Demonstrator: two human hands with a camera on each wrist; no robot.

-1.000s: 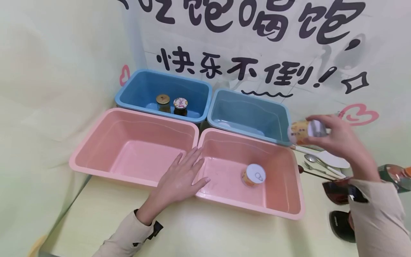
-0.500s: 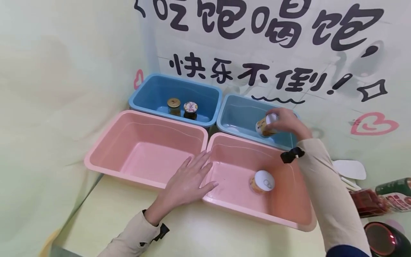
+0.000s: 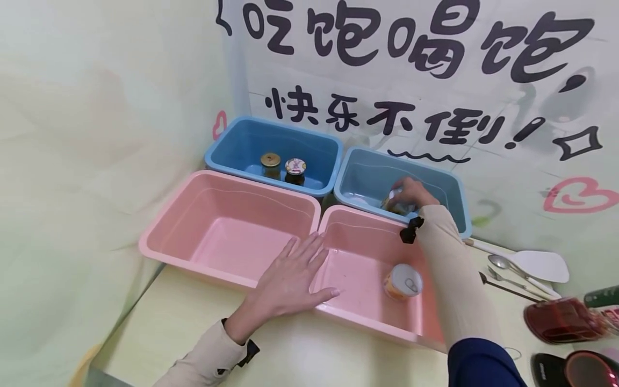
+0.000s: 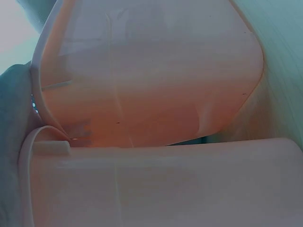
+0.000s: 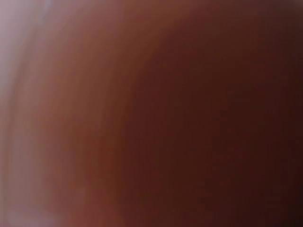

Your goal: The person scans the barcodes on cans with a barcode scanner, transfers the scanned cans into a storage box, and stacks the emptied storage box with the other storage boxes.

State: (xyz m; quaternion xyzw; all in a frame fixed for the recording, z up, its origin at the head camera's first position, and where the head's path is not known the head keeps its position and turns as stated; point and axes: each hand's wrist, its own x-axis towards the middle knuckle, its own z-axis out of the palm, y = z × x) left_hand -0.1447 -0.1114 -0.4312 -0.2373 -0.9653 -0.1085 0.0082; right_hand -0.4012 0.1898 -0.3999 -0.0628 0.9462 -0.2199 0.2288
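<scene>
My right hand (image 3: 412, 194) reaches down into the right blue bin (image 3: 360, 156) in the head view and grips a can (image 3: 388, 203), most of which the fingers and bin rim hide. With fingers spread straight, my left hand (image 3: 292, 279) rests on the near rims where the left pink bin (image 3: 193, 252) and the right pink bin (image 3: 348, 322) meet. Another can (image 3: 404, 280), with an orange label and ring-pull lid, stands upright in the right pink bin. In the left wrist view the pink bin walls (image 4: 151, 184) show from outside; the right wrist view is a dark blur.
Two lidded jars, one gold-topped (image 3: 270, 162) and one with a patterned lid (image 3: 295, 169), stand in the left blue bin (image 3: 220, 153). Right of the bins lie a white spatula (image 3: 541, 266), a spoon (image 3: 499, 262) and a fork, with a dark red jar (image 3: 561, 321) nearer.
My right hand has carried the can leftward from beside the bins, over the right blue bin and down into it. The left hand stays on the pink rims while the view shifts slightly.
</scene>
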